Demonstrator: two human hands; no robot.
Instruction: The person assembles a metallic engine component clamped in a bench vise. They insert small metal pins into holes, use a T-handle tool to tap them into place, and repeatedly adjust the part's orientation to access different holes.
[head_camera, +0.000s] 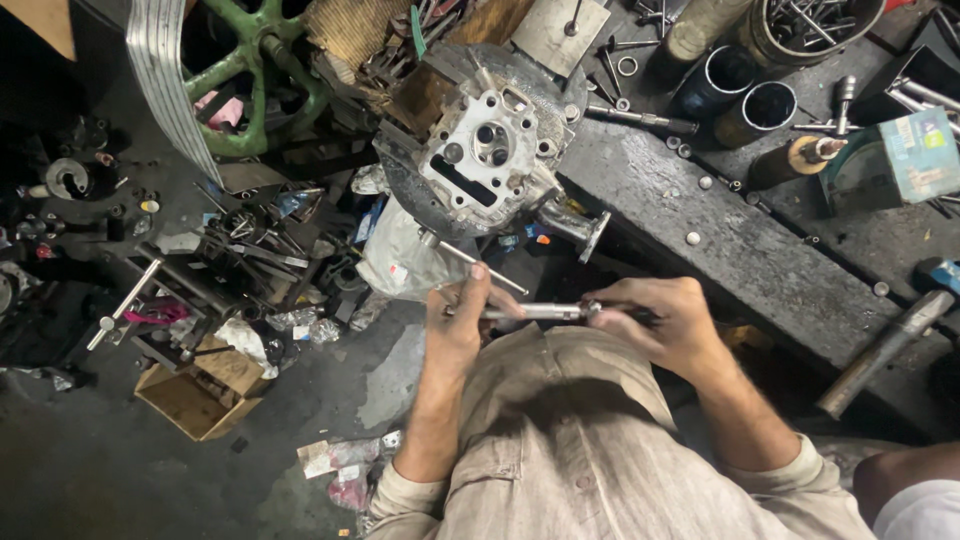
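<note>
A slim silver metal tool (535, 312), like a rod-shaped gauge, lies level between both hands just above my chest. My left hand (458, 320) pinches its left end with thumb and fingers. My right hand (668, 322) grips its right end, fingers curled around the dark handle. Ahead, a pale grey cylinder head (483, 152) with ports and holes sits clamped on a round dark fixture at the bench edge. A thin steel rod (470, 256) sticks out below it toward my left thumb.
The dark greasy workbench (740, 240) carries cans of bolts (800, 25), open tubes (765, 105), loose nuts and a boxed item (915, 155). A hammer handle (880, 350) hangs off its near edge. Scrap parts, a cardboard box (195, 390) and a green wheel (255, 70) crowd the floor at left.
</note>
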